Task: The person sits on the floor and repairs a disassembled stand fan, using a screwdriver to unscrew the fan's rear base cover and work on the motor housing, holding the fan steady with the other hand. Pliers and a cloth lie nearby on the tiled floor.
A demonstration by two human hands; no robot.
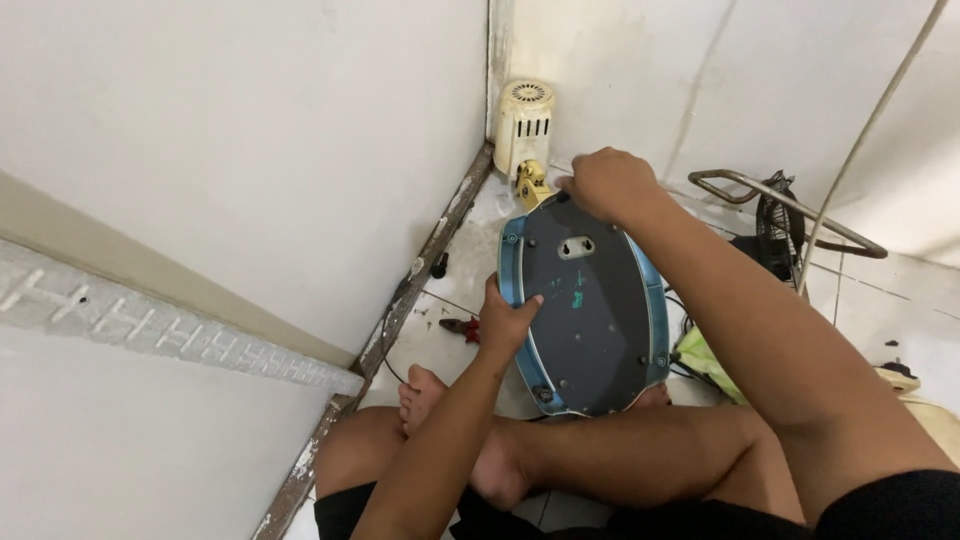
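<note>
A blue-rimmed fan base [590, 330] with a dark grey underside stands tilted on the floor between my crossed legs. My left hand [505, 320] grips its left rim, thumb on the grey plate. My right hand [605, 183] is closed on the top edge of the base, close to a cream fan motor housing [524, 125] with a yellow part [531, 184] under it. Whether the right hand also holds a small tool is hidden.
Red-handled pliers [462, 326] and small screws lie on the tiled floor by the left wall. A fan grille and metal tube frame [775, 215] stand at the back right. A green cloth [700, 355] lies right of the base. A white cord [870, 125] hangs down on the right.
</note>
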